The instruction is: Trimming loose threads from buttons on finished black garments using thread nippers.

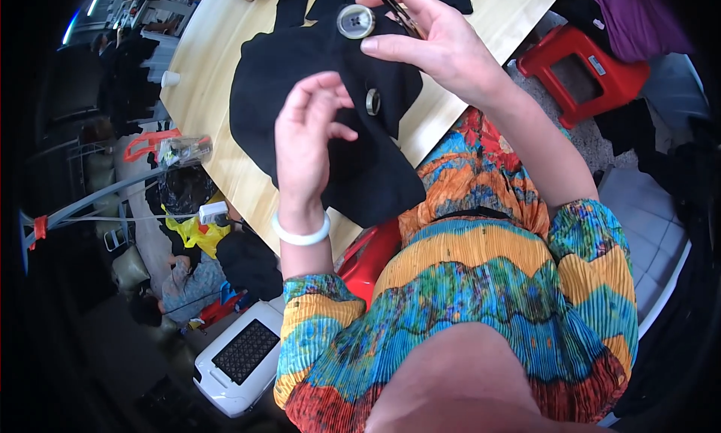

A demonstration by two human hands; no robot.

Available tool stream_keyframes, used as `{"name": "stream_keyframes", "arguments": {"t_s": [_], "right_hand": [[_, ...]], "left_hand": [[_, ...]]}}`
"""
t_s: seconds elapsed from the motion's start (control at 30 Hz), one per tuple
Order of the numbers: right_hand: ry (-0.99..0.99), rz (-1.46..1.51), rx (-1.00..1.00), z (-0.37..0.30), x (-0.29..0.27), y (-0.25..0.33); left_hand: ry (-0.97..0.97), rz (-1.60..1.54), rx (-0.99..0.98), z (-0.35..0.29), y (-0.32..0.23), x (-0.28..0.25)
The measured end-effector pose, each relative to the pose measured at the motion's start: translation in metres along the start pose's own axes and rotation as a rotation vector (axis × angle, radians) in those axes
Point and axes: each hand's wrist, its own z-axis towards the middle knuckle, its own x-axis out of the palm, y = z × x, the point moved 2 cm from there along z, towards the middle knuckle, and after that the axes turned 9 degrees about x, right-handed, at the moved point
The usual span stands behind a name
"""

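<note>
A black cloth garment (pixel 300 65) is spread over the table in front of me. On it are a large grey-and-brown round button (pixel 356 21) and a second button (pixel 373 102) seen nearly edge-on. My right hand (pixel 443 46) grips a slim dark two-pronged tool (pixel 396 9), like thread snips or tweezers, with the thumb close beside the large button. Whether that thumb touches the button I cannot tell. My left hand (pixel 308 144), a white bangle (pixel 302 233) at its wrist, hovers over the garment near the second button. Its fingers are loosely bent and apart, holding nothing visible.
The light wooden table (pixel 214 125) carries more dark cloth at its far side and a small white cup (pixel 170 79) at its left edge. A red stool (pixel 578 72) stands to the right. Another person (pixel 191 286) is at the lower left, near a white-framed appliance (pixel 240 358).
</note>
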Motion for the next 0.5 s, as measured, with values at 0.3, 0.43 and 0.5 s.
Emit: {"name": "stream_keyframes", "arguments": {"t_s": [0.3, 0.43, 0.5], "right_hand": [[0.124, 0.205, -0.042, 0.028, 0.002, 0.052], [0.143, 0.159, -0.085, 0.034, -0.001, 0.047], [0.182, 0.16, -0.02, 0.031, 0.003, 0.034]], "left_hand": [[0.125, -0.002, 0.149, -0.008, -0.026, 0.004], [0.155, -0.368, 0.058, -0.006, -0.032, 0.007], [0.15, -0.415, 0.034, -0.012, -0.024, 0.003]]}}
